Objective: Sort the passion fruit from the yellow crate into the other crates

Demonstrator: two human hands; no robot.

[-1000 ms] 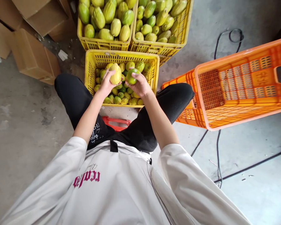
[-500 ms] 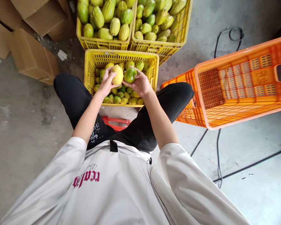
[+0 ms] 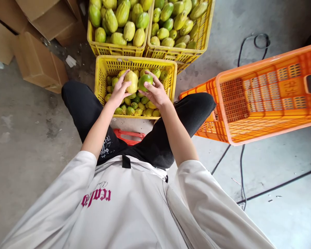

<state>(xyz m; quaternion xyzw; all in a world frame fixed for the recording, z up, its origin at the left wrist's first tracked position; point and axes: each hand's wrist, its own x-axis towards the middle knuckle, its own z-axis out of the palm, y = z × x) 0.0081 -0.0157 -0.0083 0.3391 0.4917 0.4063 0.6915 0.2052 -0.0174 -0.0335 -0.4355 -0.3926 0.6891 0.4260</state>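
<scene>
My left hand is closed round a pale yellow papaya, thumb on the near side. In my right hand is a bright green papaya, gripped between thumb and fingers. The two fruits are side by side, very close together, above the front yellow crate. Smaller green and yellow fruits lie inside that crate, partly hidden by my hands.
Behind stand two yellow crates, the left one and the right one, heaped with papayas. An orange crate lies tilted at right, cables near it. Cardboard boxes sit at left. A red plastic piece shows between my legs.
Both papayas have been turned slightly in my hands. My right fingers have shifted, the thumb now lying across the green papaya. The view has moved a little.
</scene>
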